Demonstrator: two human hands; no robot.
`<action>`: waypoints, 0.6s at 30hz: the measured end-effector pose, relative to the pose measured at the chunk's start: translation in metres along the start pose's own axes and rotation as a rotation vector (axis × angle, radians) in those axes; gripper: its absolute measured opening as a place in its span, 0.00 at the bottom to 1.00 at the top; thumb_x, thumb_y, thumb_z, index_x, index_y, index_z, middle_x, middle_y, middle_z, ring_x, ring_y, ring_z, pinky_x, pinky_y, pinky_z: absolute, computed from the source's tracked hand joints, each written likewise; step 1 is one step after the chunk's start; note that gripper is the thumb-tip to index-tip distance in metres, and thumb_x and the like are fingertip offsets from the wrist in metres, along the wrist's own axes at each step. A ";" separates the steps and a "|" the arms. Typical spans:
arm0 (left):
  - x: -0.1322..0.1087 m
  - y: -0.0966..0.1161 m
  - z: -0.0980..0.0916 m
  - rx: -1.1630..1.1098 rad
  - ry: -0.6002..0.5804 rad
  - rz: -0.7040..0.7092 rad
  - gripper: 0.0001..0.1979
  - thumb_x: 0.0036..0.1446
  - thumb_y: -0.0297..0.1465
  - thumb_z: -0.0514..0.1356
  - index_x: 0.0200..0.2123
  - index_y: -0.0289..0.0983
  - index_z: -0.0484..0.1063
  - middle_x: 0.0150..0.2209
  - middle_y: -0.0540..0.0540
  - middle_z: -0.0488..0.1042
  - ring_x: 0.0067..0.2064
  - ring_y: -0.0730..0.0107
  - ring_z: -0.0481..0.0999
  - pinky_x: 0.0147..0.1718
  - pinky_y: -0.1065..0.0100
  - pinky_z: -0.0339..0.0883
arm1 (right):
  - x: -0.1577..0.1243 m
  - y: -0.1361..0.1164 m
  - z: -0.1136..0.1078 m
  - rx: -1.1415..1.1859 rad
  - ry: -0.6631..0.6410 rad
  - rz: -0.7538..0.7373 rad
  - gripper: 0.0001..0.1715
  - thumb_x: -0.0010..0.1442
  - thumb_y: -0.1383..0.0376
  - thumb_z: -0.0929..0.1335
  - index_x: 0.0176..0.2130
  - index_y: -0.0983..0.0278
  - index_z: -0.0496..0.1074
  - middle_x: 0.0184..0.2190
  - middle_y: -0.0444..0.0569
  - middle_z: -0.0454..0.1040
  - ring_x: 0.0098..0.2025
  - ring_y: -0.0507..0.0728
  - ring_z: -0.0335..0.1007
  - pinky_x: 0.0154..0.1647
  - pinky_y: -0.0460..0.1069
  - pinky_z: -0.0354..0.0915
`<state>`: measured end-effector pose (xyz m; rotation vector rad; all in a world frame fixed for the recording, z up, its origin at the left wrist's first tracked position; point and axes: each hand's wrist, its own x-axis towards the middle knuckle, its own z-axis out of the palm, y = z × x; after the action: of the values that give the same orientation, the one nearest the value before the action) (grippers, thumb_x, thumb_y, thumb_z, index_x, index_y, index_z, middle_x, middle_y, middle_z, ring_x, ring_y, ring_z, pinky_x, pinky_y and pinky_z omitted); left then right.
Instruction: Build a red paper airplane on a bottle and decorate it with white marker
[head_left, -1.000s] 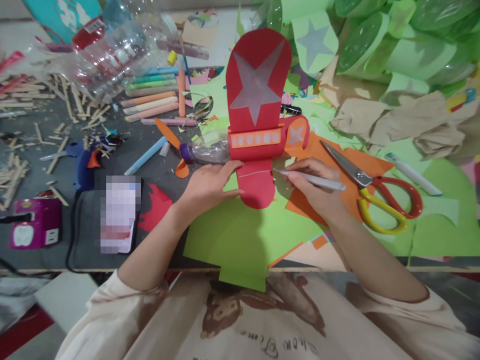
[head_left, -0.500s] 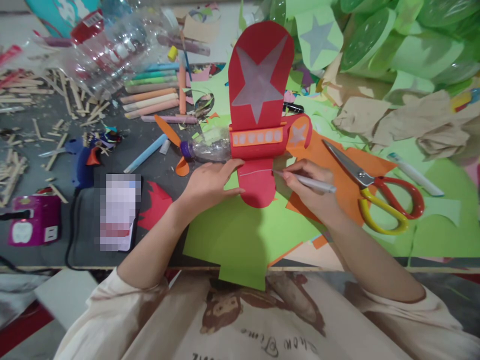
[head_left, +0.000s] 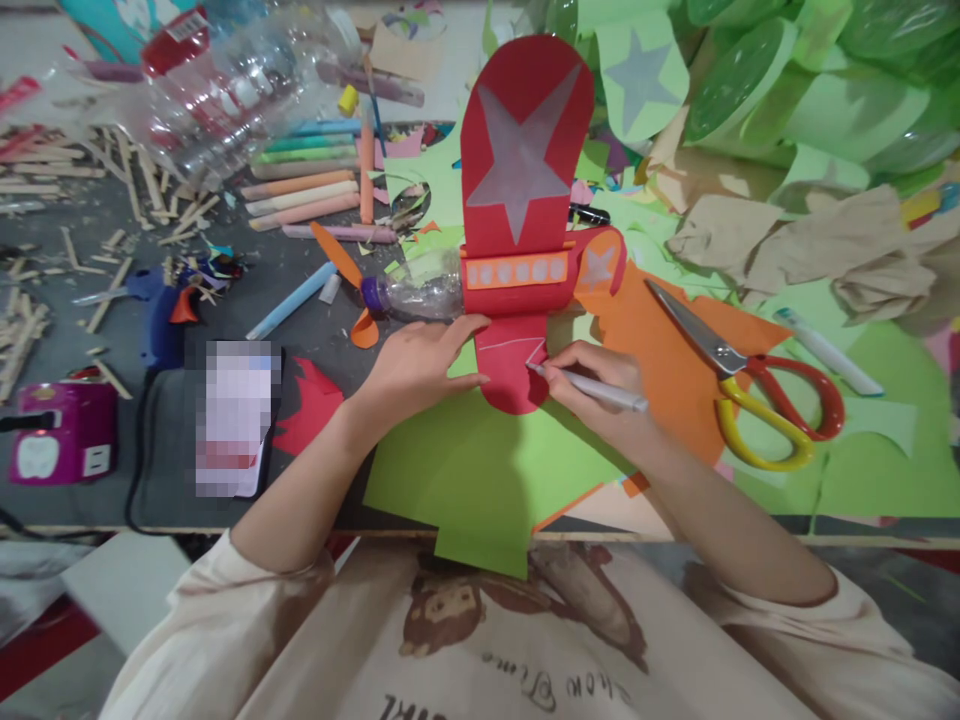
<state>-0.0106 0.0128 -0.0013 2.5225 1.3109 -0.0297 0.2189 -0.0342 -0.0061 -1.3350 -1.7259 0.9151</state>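
A toy plane made from a plastic bottle [head_left: 420,283] and red paper lies crosswise before me. Its upper red wing [head_left: 480,110] bears a grey star, and its lower red wing [head_left: 506,390] has pale lines drawn on it. An orange propeller [head_left: 335,255] sits at the purple cap [head_left: 373,296]. My left hand [head_left: 420,370] lies at the lower wing's left edge, thumb and forefinger spread apart and touching it. My right hand [head_left: 592,385] is closed around a white marker [head_left: 611,393], whose tip is on the wing near its right edge.
Scissors [head_left: 731,365] lie on orange paper [head_left: 667,350] at right. Green paper [head_left: 450,460] lies beneath the plane. A phone [head_left: 236,415], a glue gun [head_left: 161,320] and a purple box [head_left: 64,430] are at left. Several markers [head_left: 307,190], sticks and bottles fill the back.
The marker tip has moved down and slightly left on the lower wing, and a second, angled line now joins the first. My left hand has stayed in place.
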 end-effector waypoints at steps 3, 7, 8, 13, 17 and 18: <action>0.000 0.000 0.000 -0.006 0.004 -0.003 0.31 0.58 0.49 0.64 0.57 0.37 0.67 0.29 0.50 0.74 0.30 0.66 0.75 0.31 0.71 0.60 | -0.002 -0.002 0.003 -0.028 -0.028 -0.051 0.12 0.58 0.67 0.68 0.24 0.61 0.67 0.17 0.40 0.68 0.19 0.49 0.62 0.21 0.44 0.57; -0.001 0.001 0.000 -0.013 -0.008 -0.006 0.31 0.58 0.47 0.64 0.58 0.36 0.67 0.31 0.49 0.75 0.33 0.64 0.76 0.34 0.70 0.61 | -0.004 -0.005 0.005 -0.073 -0.039 -0.136 0.12 0.60 0.69 0.67 0.25 0.61 0.66 0.18 0.40 0.68 0.19 0.48 0.61 0.21 0.43 0.58; -0.001 0.002 0.000 -0.012 -0.010 -0.008 0.31 0.58 0.47 0.65 0.58 0.36 0.67 0.31 0.49 0.75 0.33 0.64 0.76 0.34 0.70 0.62 | -0.004 -0.006 0.006 -0.087 -0.044 -0.155 0.12 0.60 0.69 0.67 0.25 0.61 0.66 0.18 0.40 0.68 0.19 0.48 0.61 0.21 0.43 0.58; 0.000 0.002 -0.001 -0.002 -0.028 -0.013 0.32 0.57 0.47 0.66 0.58 0.35 0.67 0.31 0.49 0.75 0.32 0.65 0.76 0.33 0.70 0.61 | -0.007 -0.008 0.009 -0.121 -0.074 -0.236 0.12 0.61 0.70 0.66 0.25 0.61 0.66 0.18 0.41 0.69 0.19 0.48 0.62 0.21 0.43 0.60; 0.000 0.002 -0.001 0.003 -0.024 -0.008 0.31 0.58 0.48 0.65 0.57 0.34 0.67 0.30 0.49 0.75 0.30 0.66 0.75 0.31 0.70 0.59 | -0.009 -0.006 0.012 -0.104 -0.096 -0.275 0.11 0.61 0.70 0.66 0.27 0.61 0.66 0.20 0.42 0.72 0.20 0.48 0.66 0.23 0.43 0.63; 0.000 0.002 0.000 0.004 -0.018 -0.005 0.31 0.58 0.47 0.65 0.57 0.34 0.67 0.30 0.49 0.75 0.30 0.66 0.75 0.31 0.70 0.59 | -0.010 -0.006 0.013 -0.102 -0.096 -0.284 0.10 0.61 0.70 0.65 0.27 0.61 0.66 0.21 0.43 0.73 0.21 0.49 0.67 0.24 0.43 0.64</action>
<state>-0.0092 0.0116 -0.0005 2.5161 1.3122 -0.0564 0.2064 -0.0458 -0.0086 -1.0855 -1.9979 0.7479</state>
